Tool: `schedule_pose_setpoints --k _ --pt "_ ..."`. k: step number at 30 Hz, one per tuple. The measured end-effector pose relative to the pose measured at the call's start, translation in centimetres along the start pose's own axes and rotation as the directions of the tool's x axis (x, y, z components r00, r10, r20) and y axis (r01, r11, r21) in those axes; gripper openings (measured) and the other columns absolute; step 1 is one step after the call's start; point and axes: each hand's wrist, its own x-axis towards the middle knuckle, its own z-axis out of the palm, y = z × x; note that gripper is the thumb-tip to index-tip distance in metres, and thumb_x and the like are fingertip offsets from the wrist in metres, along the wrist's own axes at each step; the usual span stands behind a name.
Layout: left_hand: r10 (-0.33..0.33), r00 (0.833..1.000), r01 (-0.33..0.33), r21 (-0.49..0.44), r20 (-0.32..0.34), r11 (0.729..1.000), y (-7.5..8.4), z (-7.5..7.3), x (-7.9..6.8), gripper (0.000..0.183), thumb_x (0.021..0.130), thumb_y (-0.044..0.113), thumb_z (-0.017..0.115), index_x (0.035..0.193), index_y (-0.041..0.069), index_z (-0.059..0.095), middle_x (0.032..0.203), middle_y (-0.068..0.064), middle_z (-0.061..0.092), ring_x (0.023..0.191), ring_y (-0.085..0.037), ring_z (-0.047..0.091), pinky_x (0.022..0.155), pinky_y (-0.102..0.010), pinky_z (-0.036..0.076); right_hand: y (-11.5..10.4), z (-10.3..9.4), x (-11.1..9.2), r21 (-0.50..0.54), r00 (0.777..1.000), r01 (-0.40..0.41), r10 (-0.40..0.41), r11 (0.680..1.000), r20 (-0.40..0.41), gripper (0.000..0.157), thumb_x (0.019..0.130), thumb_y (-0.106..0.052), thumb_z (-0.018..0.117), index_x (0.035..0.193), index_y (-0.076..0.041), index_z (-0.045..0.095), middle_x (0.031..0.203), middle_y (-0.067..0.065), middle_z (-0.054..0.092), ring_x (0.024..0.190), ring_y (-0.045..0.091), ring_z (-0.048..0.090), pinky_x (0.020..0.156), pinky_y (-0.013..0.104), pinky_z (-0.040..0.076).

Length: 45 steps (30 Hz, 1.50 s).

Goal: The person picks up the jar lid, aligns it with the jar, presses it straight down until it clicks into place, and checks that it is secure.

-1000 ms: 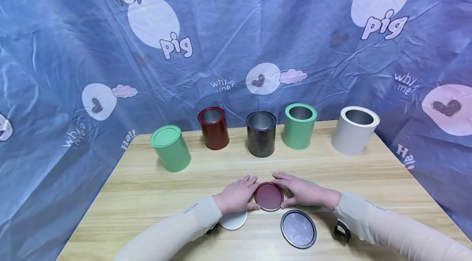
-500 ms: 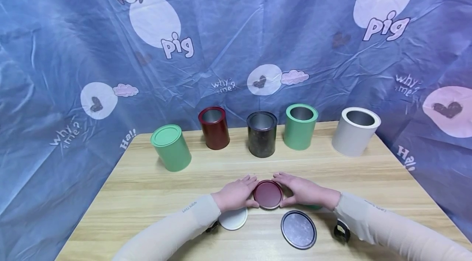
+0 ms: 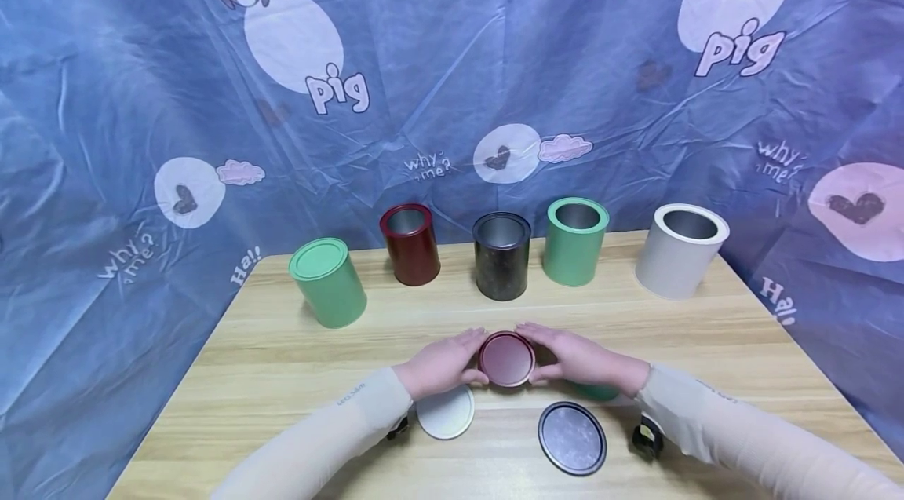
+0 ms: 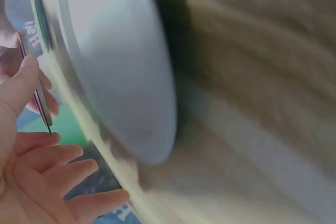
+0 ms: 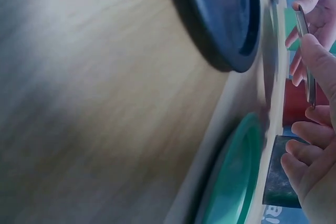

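Note:
A dark red round lid (image 3: 506,359) is lifted off the table, level with the hands. My left hand (image 3: 439,365) holds its left rim between thumb and index finger. At the opposite rim, my right hand (image 3: 585,361) grips it the same way. In the left wrist view the lid (image 4: 38,85) appears edge-on, the other fingers spread below it. Beneath the left hand lies a white lid (image 3: 446,414). A green lid (image 3: 599,392) is partly hidden under the right hand, and a black lid (image 3: 572,439) lies nearer the front.
Along the back stand an open dark red can (image 3: 415,257), an open black can (image 3: 501,268), an open green can (image 3: 574,253) and an open white can (image 3: 674,260). A lidded green can (image 3: 332,292) stands at left. A blue printed cloth (image 3: 438,76) hangs behind the table.
Both hands have raised the red lid from the table and moved it slightly away and to the left. The cans and other lids have stayed put.

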Motion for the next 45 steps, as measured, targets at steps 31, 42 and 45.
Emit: schedule_pose_setpoints --k 31,42,45 --pt "-0.112 0.965 0.070 -0.179 -0.238 0.981 -3.7 -7.4 -4.2 0.074 0.087 0.036 0.070 0.149 0.009 0.038 0.150 -0.015 0.042 0.136 -0.033 0.044 0.105 -0.049 0.044 -4.4 -3.8 6.6 0.088 0.974 0.139 -0.120 0.986 -0.192 0.067 0.086 -0.026 0.070 0.143 -0.001 0.044 0.146 0.024 0.044 0.136 0.039 0.042 0.107 0.052 0.040" --pt "-0.230 0.937 0.171 -0.227 -0.263 0.959 -5.4 -9.8 -4.9 0.074 0.091 0.039 0.064 0.151 0.008 0.033 0.152 -0.021 0.036 0.136 -0.040 0.041 0.108 -0.055 0.038 -5.6 -5.9 10.3 0.048 0.965 0.155 -0.140 0.987 -0.222 0.059 0.088 -0.018 0.068 0.141 -0.001 0.047 0.144 0.023 0.047 0.136 0.037 0.042 0.110 0.050 0.038" --pt "-0.254 0.929 0.189 -0.247 -0.270 0.951 -5.7 -10.5 -4.9 0.075 0.091 0.039 0.065 0.151 0.009 0.033 0.152 -0.021 0.036 0.137 -0.039 0.040 0.109 -0.055 0.037 -6.0 -6.6 11.2 0.045 0.965 0.158 -0.144 0.986 -0.218 0.060 0.089 -0.019 0.068 0.141 0.000 0.046 0.146 0.024 0.044 0.139 0.037 0.038 0.111 0.050 0.037"
